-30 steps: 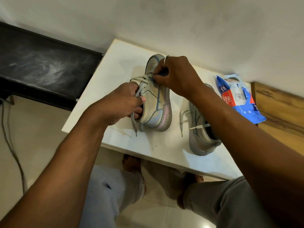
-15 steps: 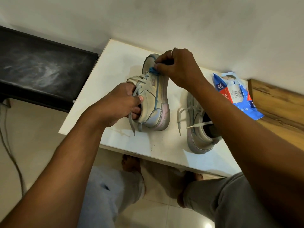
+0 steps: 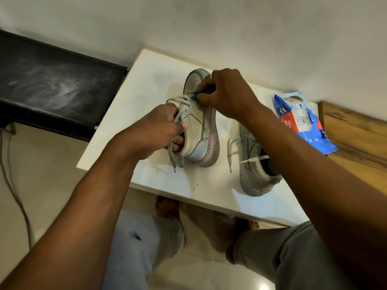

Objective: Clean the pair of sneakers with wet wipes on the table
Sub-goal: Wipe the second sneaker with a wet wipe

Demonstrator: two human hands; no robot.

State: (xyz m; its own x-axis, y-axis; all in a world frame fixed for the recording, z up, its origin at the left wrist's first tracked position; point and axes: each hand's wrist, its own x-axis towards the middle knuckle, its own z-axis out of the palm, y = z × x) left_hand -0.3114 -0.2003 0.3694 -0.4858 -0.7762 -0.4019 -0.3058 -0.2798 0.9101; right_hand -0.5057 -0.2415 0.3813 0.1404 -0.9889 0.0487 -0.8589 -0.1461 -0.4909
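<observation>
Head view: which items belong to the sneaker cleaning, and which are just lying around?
Job: held sneaker, blue wipe, second sneaker, wipes pack, table, left hand, right hand.
Lying about: black bench, wooden board.

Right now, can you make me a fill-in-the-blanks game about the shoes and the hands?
The right hand pinches a wipe coloured ____.
The left hand grips one sneaker; counting the other sneaker, the table carries ____ sneakers.
The wipes packet lies to the ____ of both sneakers.
Missing words: blue, two, right.
</observation>
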